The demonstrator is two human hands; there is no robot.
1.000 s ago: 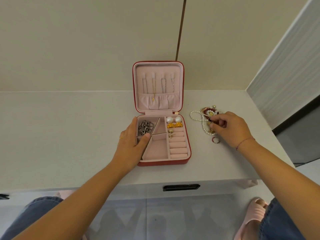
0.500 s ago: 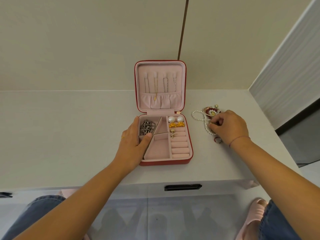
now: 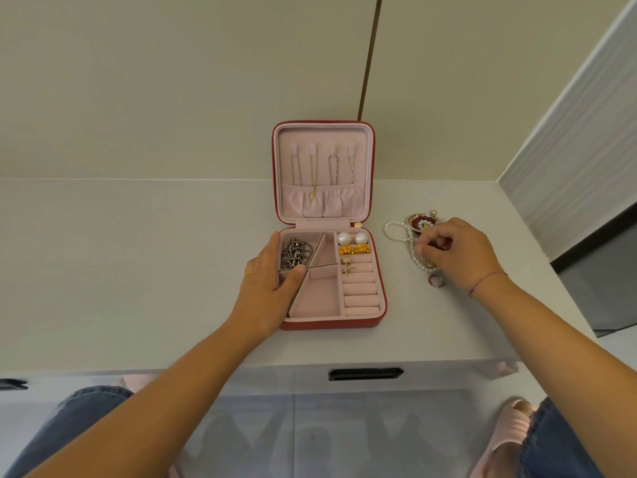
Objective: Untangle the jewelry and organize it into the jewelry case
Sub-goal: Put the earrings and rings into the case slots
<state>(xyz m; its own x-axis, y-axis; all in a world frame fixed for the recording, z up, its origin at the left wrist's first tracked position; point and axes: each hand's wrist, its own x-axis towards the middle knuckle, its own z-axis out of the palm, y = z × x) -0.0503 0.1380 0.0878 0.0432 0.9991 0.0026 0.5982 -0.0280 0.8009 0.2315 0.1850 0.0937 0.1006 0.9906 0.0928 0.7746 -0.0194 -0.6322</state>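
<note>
The left hand (image 3: 267, 288) lies with straight fingers against the open jewelry case's (image 3: 331, 325) left wall, apparently to brace it, while the right hand (image 3: 458, 251), fingers curled, pinches the tangled jewelry (image 3: 396, 233) on the table (image 3: 138, 270) just right of the case, presumably to free one piece.

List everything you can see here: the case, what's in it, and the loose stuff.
jewelry case: one, red, pink lining, open on table
thin chains: four, gold and silver, hung in lid
dark chain: one, grey, rear-left compartment
pearl studs: two, white, top of ring rolls
gold pieces: cluster, yellow, below the pearl studs
tangled pile: one, white, red and gold, right of case
ring: one, dark, table beside pile
table: one, white, under everything
left hand: one, on case's left wall, thumb on divider
right hand: one, pinching the tangled pile
</note>
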